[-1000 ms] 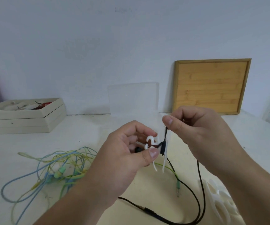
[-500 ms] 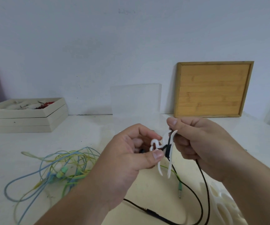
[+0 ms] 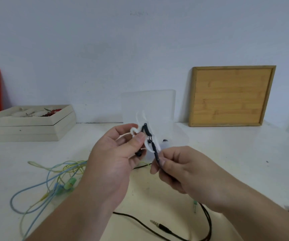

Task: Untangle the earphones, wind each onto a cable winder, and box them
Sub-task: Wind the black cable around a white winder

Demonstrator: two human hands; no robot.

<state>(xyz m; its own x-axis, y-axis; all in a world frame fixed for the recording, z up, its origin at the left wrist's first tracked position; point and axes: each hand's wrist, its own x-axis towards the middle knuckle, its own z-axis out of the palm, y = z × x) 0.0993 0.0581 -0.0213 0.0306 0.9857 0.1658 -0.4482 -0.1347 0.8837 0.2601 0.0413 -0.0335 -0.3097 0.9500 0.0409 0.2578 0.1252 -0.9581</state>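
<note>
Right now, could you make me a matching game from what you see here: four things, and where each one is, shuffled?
Things: 1 white plastic cable winder; 2 thin black earphone cable; 3 tangle of blue, yellow and green cables; 4 framed bamboo board.
Places: A leaning against the wall; B pinched by the right hand; C loose on the table, at left; D gripped by the left hand.
Pairs: 1-D, 2-B, 3-C, 4-A.

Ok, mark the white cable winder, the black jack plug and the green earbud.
white cable winder (image 3: pixel 148 146), head view, lower prong.
black jack plug (image 3: pixel 163 226), head view, black sleeve behind the metal tip.
green earbud (image 3: pixel 70 183), head view, middle of its body.
</note>
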